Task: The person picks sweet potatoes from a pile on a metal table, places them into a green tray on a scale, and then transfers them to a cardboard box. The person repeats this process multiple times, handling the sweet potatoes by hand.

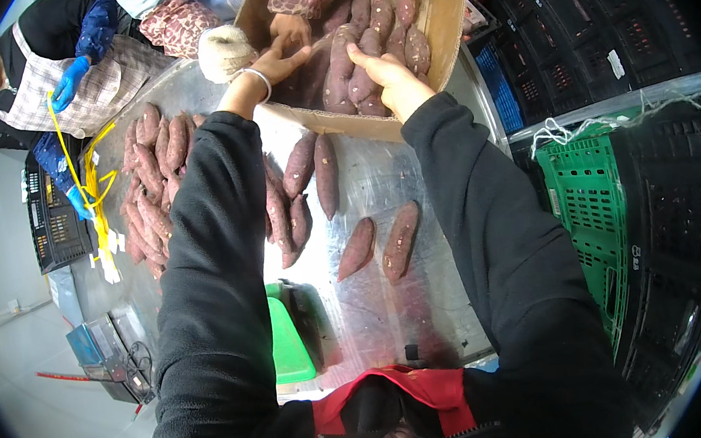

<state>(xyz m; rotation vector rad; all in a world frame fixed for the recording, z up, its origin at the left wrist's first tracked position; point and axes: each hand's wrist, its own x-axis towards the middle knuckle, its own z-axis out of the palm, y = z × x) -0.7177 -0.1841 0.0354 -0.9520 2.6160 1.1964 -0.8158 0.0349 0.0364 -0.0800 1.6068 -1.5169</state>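
A cardboard box (pixel 450 60) of purple-skinned sweet potatoes (pixel 340 63) stands at the far side of the metal table (pixel 359 180). Over its left part reaches my left hand (pixel 274 66), wearing a light bangle; whether it grips anything is unclear. Another person's hand (pixel 293 29) is close beside it. My right hand (pixel 389 75) lies against a sweet potato at the box's near right, its thumb on top; its other fingers are partly hidden. Several loose sweet potatoes (pixel 326 177) rest on the table between my forearms, and a larger pile (pixel 153 174) lies left of my left sleeve.
Left stands a co-worker in a checked apron (pixel 92 85), blue gloves holding yellow straps (pixel 93 197). A ball of twine (pixel 226 51) sits beside the box. Black crates (pixel 596 28) and a green crate (pixel 586 198) line the right. A green plastic object (pixel 289 343) lies near me.
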